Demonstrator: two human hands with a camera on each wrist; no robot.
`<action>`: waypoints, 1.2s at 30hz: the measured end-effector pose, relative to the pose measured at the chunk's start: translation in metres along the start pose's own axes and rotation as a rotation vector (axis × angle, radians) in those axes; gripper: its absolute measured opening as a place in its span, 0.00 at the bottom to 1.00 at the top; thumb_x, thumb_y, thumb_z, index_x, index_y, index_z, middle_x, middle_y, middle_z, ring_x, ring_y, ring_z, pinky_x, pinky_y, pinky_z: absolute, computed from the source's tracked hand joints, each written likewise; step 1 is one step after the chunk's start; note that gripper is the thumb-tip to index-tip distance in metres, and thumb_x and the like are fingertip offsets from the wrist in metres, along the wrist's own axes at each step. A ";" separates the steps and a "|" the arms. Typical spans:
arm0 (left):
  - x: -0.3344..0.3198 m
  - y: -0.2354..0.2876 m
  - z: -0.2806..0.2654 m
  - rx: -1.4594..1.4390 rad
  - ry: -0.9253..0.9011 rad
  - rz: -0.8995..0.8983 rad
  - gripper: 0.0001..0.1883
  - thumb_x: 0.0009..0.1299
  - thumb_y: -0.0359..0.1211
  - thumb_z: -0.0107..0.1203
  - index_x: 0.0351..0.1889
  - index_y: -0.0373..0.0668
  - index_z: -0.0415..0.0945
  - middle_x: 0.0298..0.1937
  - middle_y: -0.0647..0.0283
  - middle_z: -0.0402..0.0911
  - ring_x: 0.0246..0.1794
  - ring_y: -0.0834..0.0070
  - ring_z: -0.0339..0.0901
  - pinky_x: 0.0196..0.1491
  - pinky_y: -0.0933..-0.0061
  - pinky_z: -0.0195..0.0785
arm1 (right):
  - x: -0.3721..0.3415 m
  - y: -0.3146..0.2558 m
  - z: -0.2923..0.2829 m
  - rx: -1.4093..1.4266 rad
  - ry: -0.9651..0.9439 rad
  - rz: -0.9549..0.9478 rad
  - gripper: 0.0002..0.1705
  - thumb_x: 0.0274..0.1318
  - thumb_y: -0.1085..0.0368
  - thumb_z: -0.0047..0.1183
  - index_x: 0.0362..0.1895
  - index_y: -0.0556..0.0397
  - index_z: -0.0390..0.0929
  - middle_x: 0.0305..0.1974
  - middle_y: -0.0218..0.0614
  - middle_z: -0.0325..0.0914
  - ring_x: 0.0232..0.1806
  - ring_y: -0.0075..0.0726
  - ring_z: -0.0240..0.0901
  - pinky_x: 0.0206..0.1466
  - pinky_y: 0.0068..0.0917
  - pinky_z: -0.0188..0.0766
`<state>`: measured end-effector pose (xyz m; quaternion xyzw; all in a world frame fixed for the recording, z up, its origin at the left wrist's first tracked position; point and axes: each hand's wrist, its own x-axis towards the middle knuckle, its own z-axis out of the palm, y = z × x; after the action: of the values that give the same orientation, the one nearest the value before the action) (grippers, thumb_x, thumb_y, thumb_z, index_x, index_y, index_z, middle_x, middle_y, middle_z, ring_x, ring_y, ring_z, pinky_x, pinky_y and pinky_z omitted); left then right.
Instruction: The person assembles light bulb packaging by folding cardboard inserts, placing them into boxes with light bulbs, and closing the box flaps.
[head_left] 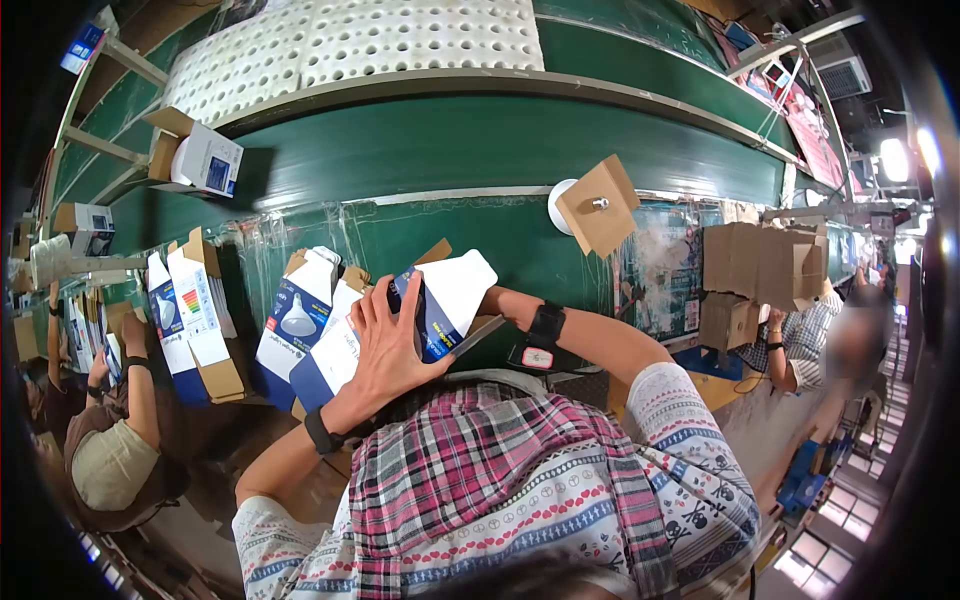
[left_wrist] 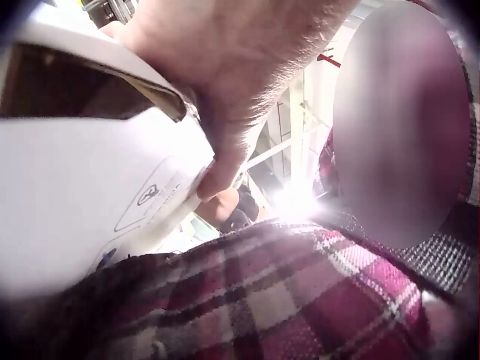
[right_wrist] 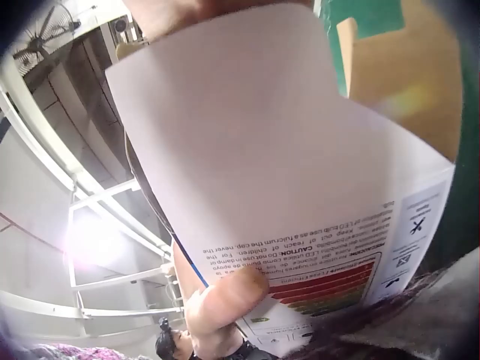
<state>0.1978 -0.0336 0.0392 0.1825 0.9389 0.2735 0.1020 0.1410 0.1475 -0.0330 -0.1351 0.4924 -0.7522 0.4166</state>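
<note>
A blue and white light bulb carton (head_left: 458, 290) with raised flaps stands between my hands, close against my body. My left hand (head_left: 385, 342) grips it from the left, fingers spread over the blue side and thumb at the near edge. In the left wrist view that thumb (left_wrist: 221, 176) lies along the white panel's edge. My right hand (head_left: 496, 298) reaches in from the right and is mostly hidden behind the white flap. The right wrist view has only part of it above the flap, over the carton's printed panel (right_wrist: 322, 292); I cannot tell how its fingers lie.
Several upright bulb cartons (head_left: 195, 320) stand to the left. A bulb in a cardboard insert (head_left: 603, 205) sits at the belt's near edge, with brown boxes (head_left: 765, 265) to the right. An opened carton (head_left: 208, 160) is on the green belt (head_left: 480, 150). People work on both sides.
</note>
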 end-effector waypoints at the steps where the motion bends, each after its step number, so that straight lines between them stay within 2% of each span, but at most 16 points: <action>1: 0.001 0.000 -0.001 0.008 -0.020 -0.013 0.56 0.42 0.51 0.66 0.68 0.44 0.48 0.60 0.40 0.50 0.60 0.43 0.49 0.60 0.43 0.38 | 0.002 0.001 -0.001 -0.019 -0.003 -0.011 0.19 0.58 0.64 0.49 0.53 0.55 0.70 0.51 0.37 0.73 0.49 0.32 0.71 0.54 0.29 0.66; 6: 0.008 -0.015 -0.003 0.055 -0.005 -0.092 0.57 0.44 0.53 0.65 0.69 0.42 0.46 0.60 0.39 0.52 0.61 0.43 0.50 0.62 0.46 0.41 | 0.014 0.012 -0.028 -0.204 0.105 -0.130 0.19 0.58 0.65 0.48 0.53 0.55 0.70 0.51 0.37 0.73 0.48 0.31 0.71 0.52 0.28 0.67; 7: 0.011 -0.020 -0.006 0.061 0.016 -0.118 0.57 0.45 0.53 0.65 0.69 0.42 0.46 0.60 0.38 0.52 0.61 0.43 0.52 0.62 0.47 0.42 | 0.019 0.015 -0.041 -0.257 0.225 -0.169 0.18 0.58 0.65 0.48 0.53 0.55 0.70 0.51 0.37 0.73 0.48 0.31 0.71 0.52 0.28 0.67; 11: 0.023 -0.042 -0.015 0.046 0.100 -0.261 0.58 0.45 0.57 0.64 0.69 0.39 0.47 0.60 0.36 0.53 0.61 0.42 0.52 0.62 0.46 0.41 | 0.010 0.004 -0.065 -0.316 1.097 -0.301 0.17 0.62 0.58 0.45 0.48 0.57 0.73 0.40 0.36 0.76 0.43 0.28 0.71 0.47 0.27 0.67; 12: 0.027 -0.044 -0.016 0.055 0.116 -0.260 0.58 0.45 0.57 0.64 0.69 0.40 0.46 0.60 0.36 0.53 0.61 0.42 0.52 0.62 0.45 0.42 | 0.004 0.007 -0.061 0.061 1.015 -0.113 0.20 0.63 0.54 0.44 0.48 0.56 0.73 0.41 0.36 0.76 0.46 0.28 0.70 0.51 0.26 0.64; 15: 0.040 -0.044 -0.010 0.071 0.134 -0.273 0.57 0.45 0.57 0.64 0.69 0.42 0.45 0.59 0.35 0.52 0.61 0.42 0.52 0.61 0.43 0.42 | 0.007 0.001 -0.024 0.674 0.562 -0.167 0.22 0.63 0.51 0.44 0.49 0.56 0.73 0.45 0.34 0.75 0.48 0.25 0.68 0.54 0.24 0.60; 17: 0.047 -0.045 0.003 0.094 0.157 -0.287 0.57 0.45 0.56 0.64 0.69 0.43 0.46 0.59 0.34 0.52 0.60 0.41 0.51 0.59 0.41 0.43 | 0.027 0.017 -0.008 0.326 0.491 -0.233 0.21 0.63 0.52 0.46 0.49 0.55 0.73 0.47 0.32 0.75 0.50 0.23 0.67 0.56 0.22 0.58; 18: 0.050 -0.045 0.006 0.099 0.169 -0.300 0.57 0.45 0.57 0.64 0.69 0.43 0.47 0.59 0.34 0.52 0.60 0.41 0.51 0.58 0.41 0.43 | 0.029 0.010 0.009 0.169 0.667 -0.244 0.19 0.62 0.53 0.47 0.44 0.55 0.76 0.42 0.29 0.77 0.47 0.20 0.67 0.53 0.22 0.60; 22: 0.069 -0.048 0.018 0.147 0.213 -0.292 0.56 0.47 0.58 0.65 0.68 0.42 0.48 0.58 0.34 0.52 0.59 0.41 0.51 0.56 0.40 0.44 | 0.057 0.045 -0.037 0.369 0.629 -0.214 0.16 0.60 0.54 0.51 0.38 0.55 0.78 0.33 0.25 0.77 0.40 0.18 0.68 0.48 0.23 0.61; 23: 0.075 -0.052 0.019 0.132 0.202 -0.271 0.55 0.50 0.58 0.64 0.67 0.38 0.48 0.57 0.35 0.55 0.57 0.42 0.54 0.57 0.42 0.47 | 0.065 0.045 -0.050 0.451 0.696 -0.194 0.18 0.62 0.53 0.47 0.40 0.55 0.78 0.37 0.29 0.78 0.43 0.23 0.69 0.52 0.27 0.61; 26: 0.097 -0.068 0.011 -0.140 0.101 -0.139 0.52 0.55 0.53 0.63 0.67 0.32 0.46 0.53 0.38 0.63 0.55 0.47 0.61 0.58 0.55 0.55 | 0.065 0.033 -0.096 0.598 0.567 -0.192 0.22 0.63 0.51 0.43 0.48 0.56 0.73 0.47 0.36 0.75 0.51 0.33 0.68 0.60 0.35 0.58; 27: 0.105 -0.070 0.008 -0.262 0.036 -0.166 0.49 0.58 0.51 0.62 0.68 0.33 0.46 0.57 0.40 0.62 0.60 0.49 0.60 0.60 0.58 0.55 | 0.063 0.036 -0.112 0.619 0.537 -0.184 0.24 0.62 0.50 0.42 0.50 0.56 0.71 0.50 0.39 0.73 0.54 0.36 0.67 0.62 0.37 0.56; 29: 0.122 -0.079 0.012 -0.458 -0.006 -0.207 0.46 0.61 0.50 0.59 0.68 0.34 0.47 0.62 0.44 0.60 0.64 0.55 0.58 0.63 0.59 0.53 | 0.051 0.015 -0.126 0.583 0.459 -0.087 0.28 0.60 0.47 0.45 0.53 0.56 0.69 0.49 0.39 0.73 0.53 0.36 0.67 0.61 0.36 0.57; 32: 0.140 -0.085 0.039 -0.599 0.057 -0.105 0.41 0.64 0.48 0.56 0.68 0.36 0.50 0.64 0.49 0.60 0.65 0.61 0.59 0.63 0.62 0.53 | 0.047 0.011 -0.145 0.425 0.456 -0.027 0.28 0.59 0.44 0.47 0.50 0.55 0.72 0.47 0.38 0.75 0.50 0.35 0.69 0.57 0.34 0.61; 35: 0.149 -0.088 0.069 -0.818 0.058 -0.167 0.33 0.67 0.44 0.53 0.67 0.42 0.56 0.64 0.56 0.63 0.62 0.68 0.63 0.60 0.67 0.58 | 0.042 0.020 -0.153 0.435 0.527 -0.031 0.26 0.59 0.45 0.47 0.48 0.54 0.73 0.45 0.37 0.76 0.47 0.33 0.70 0.53 0.32 0.65; 36: 0.151 -0.085 0.080 -0.878 0.134 -0.147 0.27 0.69 0.42 0.51 0.63 0.39 0.62 0.57 0.59 0.70 0.53 0.74 0.69 0.54 0.75 0.62 | 0.041 0.024 -0.152 0.457 0.560 -0.034 0.25 0.59 0.45 0.47 0.48 0.53 0.73 0.44 0.36 0.76 0.46 0.32 0.71 0.51 0.32 0.66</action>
<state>0.0588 -0.0021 -0.0880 0.0366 0.7489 0.6492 0.1278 0.0337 0.2078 -0.1348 0.1645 0.4044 -0.8575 0.2724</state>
